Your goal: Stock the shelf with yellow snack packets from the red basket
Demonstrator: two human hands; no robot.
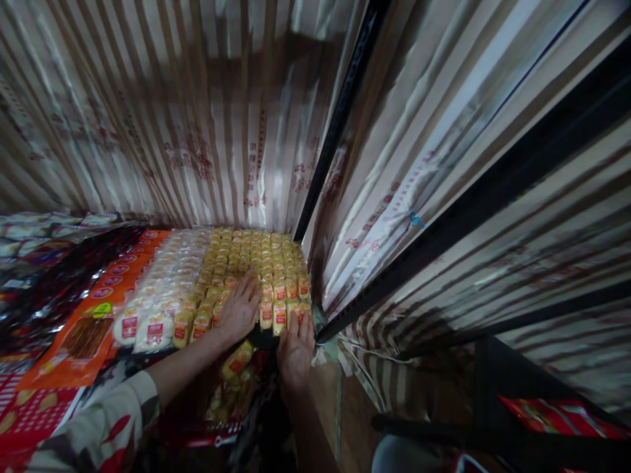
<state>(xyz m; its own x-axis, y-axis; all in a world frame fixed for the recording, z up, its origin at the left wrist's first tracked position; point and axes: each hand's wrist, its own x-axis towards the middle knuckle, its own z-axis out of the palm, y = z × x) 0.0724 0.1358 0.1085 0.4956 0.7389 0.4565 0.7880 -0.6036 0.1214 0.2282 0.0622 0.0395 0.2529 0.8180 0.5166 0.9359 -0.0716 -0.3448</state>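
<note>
Rows of small yellow snack packets (pixel 266 315) with red-and-white labels stand packed on the display at its right corner. My left hand (pixel 240 312) lies over these packets with its fingers stretched out flat, touching their tops. Against the front packets at the right end rests my right hand (pixel 296 348), its fingers extended over them and hiding part of their labels. Neither hand has a packet lifted. Below and between my arms, a loose yellow packet (pixel 237 360) lies on top of a heap of similar packets (pixel 229 397) in a dark red bag or box.
White-wrapped packets (pixel 155 332) stand in rows to the left, beside orange snack bags (pixel 81 341) and dark shiny packs (pixel 54 289). Black metal posts (pixel 345 112) and a striped plastic curtain (pixel 207 118) enclose the back and right. A red packet (pixel 557 415) lies on a dark shelf lower right.
</note>
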